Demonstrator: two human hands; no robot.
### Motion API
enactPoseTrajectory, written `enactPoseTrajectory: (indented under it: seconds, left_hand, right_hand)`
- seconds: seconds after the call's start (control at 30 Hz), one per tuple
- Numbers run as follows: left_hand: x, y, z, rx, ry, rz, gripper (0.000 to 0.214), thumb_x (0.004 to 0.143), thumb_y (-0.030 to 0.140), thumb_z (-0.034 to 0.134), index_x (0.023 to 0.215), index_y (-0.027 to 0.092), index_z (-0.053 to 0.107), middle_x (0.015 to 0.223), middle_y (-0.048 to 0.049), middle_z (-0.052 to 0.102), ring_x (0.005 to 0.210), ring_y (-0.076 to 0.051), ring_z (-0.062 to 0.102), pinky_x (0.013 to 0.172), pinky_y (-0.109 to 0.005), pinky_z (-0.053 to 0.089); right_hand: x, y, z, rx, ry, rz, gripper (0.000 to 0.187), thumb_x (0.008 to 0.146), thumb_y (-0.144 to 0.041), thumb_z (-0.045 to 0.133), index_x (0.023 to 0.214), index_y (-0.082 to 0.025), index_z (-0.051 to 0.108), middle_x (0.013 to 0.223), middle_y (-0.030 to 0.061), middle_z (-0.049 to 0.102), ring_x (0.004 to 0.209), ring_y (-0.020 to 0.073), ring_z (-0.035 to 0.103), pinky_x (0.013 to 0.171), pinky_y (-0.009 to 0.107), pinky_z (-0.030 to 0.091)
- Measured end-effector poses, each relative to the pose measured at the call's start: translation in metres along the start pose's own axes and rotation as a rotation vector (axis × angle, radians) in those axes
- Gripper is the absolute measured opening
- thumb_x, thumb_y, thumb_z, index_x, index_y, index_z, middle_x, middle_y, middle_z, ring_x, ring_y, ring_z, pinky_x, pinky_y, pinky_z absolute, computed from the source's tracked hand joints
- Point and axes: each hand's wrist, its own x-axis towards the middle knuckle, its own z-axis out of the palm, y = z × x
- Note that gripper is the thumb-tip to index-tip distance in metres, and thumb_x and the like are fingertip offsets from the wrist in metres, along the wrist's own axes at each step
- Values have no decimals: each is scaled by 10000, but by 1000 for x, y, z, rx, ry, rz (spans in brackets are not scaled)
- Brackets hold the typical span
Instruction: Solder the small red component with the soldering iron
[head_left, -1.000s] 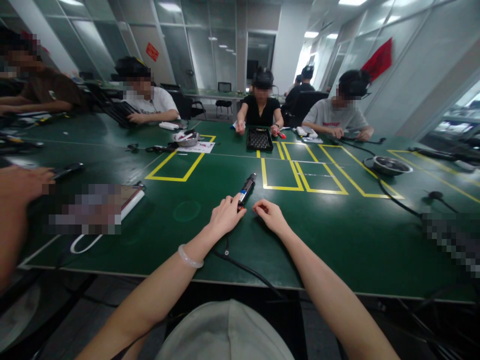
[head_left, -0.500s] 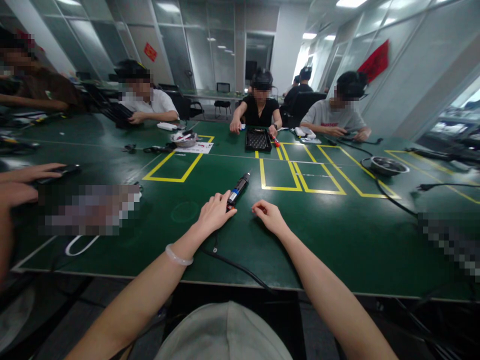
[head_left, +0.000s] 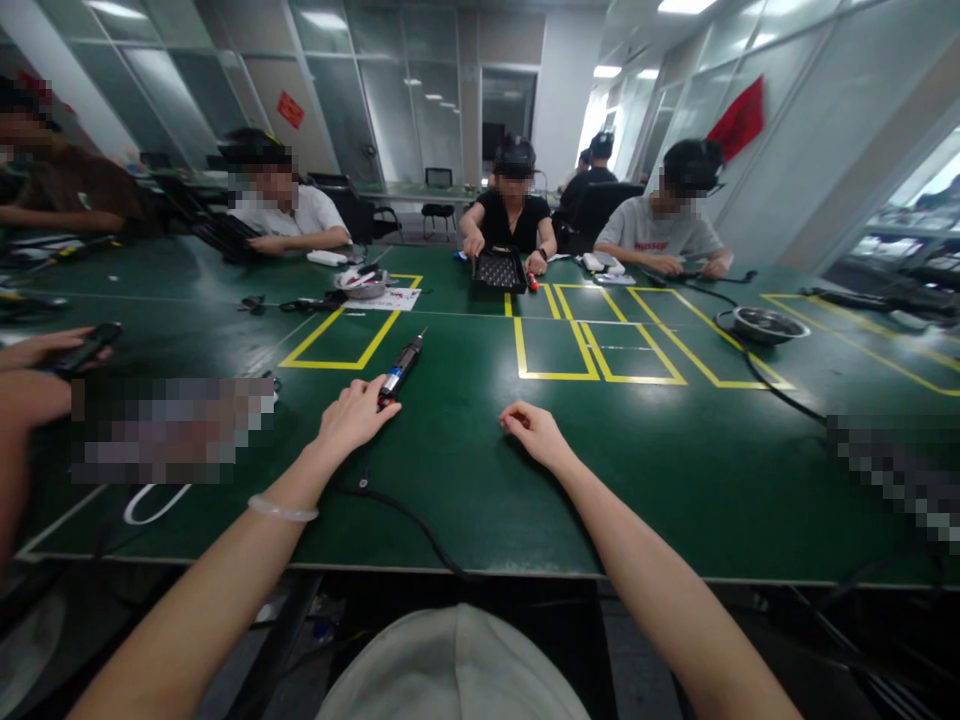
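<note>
left hand (head_left: 354,415) closed around the rear of a black cylindrical screwdriver (head_left: 403,368) with blue band, tip pointing away, right hand (head_left: 538,434) loosely curled, fingers together, both over the glossy green table (head_left: 465,470), black cable (head_left: 417,524) nearer the edge, yellow tape rectangles (head_left: 559,376) beyond

From my head, at the tabletop's (head_left: 465,470) near edge, my one camera looks forward and down, taking in my hands (head_left: 538,434) and forearms close by, the tabletop's far side, and the glass partitions (head_left: 405,110) well beyond.
</note>
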Motion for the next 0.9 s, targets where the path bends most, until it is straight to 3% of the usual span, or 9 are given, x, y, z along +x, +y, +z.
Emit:
enactPoseTrajectory:
  seconds: [0.2, 0.33, 0.5, 0.73, 0.9]
  left_hand:
    - [15, -65, -1, -9, 10, -112, 740, 851, 666, 327, 1466, 254, 343, 1285, -225, 487, 1129, -427, 517, 825, -531, 459]
    - [15, -90, 2, 3, 109, -134, 698, 864, 615, 356, 1432, 213, 410, 1222, -248, 523, 1061, -424, 552, 797, -518, 451]
    - [2, -90, 7, 130, 347, -86, 512, 893, 487, 365, 1234, 153, 550, 1174, -215, 540, 1071, -370, 529, 819, -445, 443]
    - [-1, -81, 4, 137, 317, -128, 420, 898, 449, 352, 1077, 152, 588, 1145, -185, 555, 983, -327, 556, 774, -405, 437]
    - [-7, -67, -8, -9, 409, -115, 432, 910, 436, 338, 1116, 145, 584, 1124, -165, 606, 1023, -322, 567, 878, -423, 417]
  right_hand:
    - [0, -2, 0, -5, -5, -4, 157, 845, -228, 508, 876, -176, 653, 787, 21, 684, 704, 154, 614, 686, 262, 460]
    - [0, 0, 1, -14, -13, -2, 163, 842, -235, 508, 878, -176, 656, 782, 24, 680, 707, 158, 611, 688, 264, 465]
    - [0, 1, 1, -17, -26, -4, 160, 838, -242, 513, 876, -178, 655, 779, 22, 677, 712, 160, 615, 696, 265, 473]
    - [0, 2, 1, -8, -37, 5, 172, 849, -251, 502, 892, -178, 652, 801, 27, 686, 738, 166, 632, 707, 266, 484]
    - [0, 2, 1, -9, -41, 0, 166, 848, -246, 504, 883, -178, 651, 793, 25, 684, 725, 166, 631, 697, 270, 484]
